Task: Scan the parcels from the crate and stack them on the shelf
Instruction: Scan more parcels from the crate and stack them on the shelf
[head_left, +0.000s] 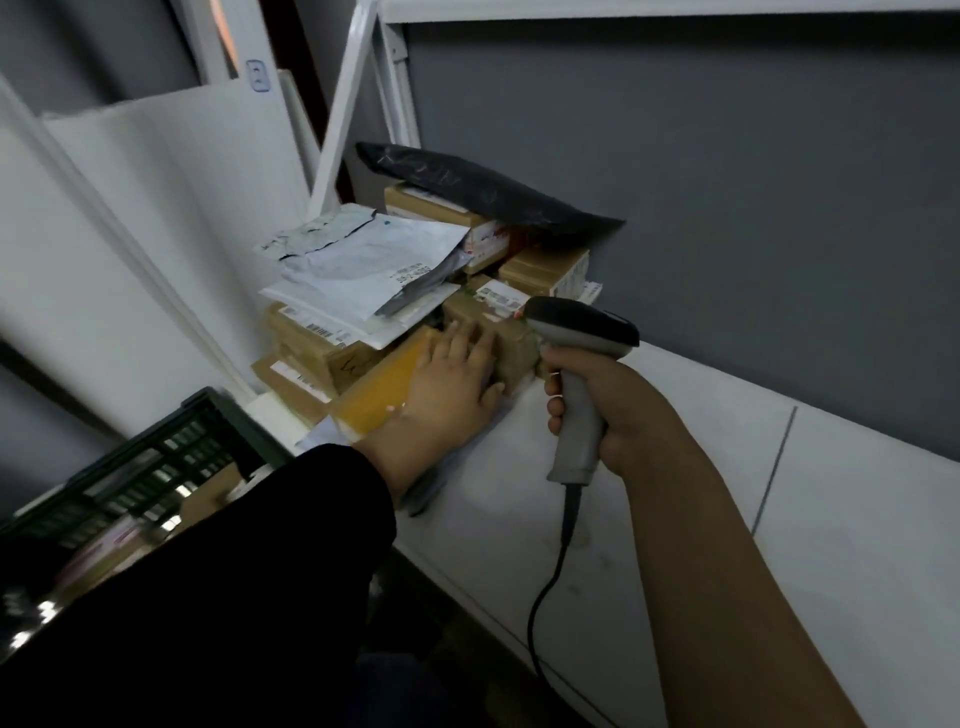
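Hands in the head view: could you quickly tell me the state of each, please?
Left hand: open, resting flat on the yellow envelope.
Right hand: closed around the scanner handle.

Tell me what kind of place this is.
Probably a parcel depot or mailroom: labelled parcels piled on a white shelf, a corded barcode scanner in the right hand, a green crate nearby.

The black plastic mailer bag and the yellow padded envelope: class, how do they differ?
The black plastic mailer bag tops the pile at the back; the yellow padded envelope lies low in front. No hand touches the bag; the left hand rests on the envelope. Both sit in the pile on the white shelf.
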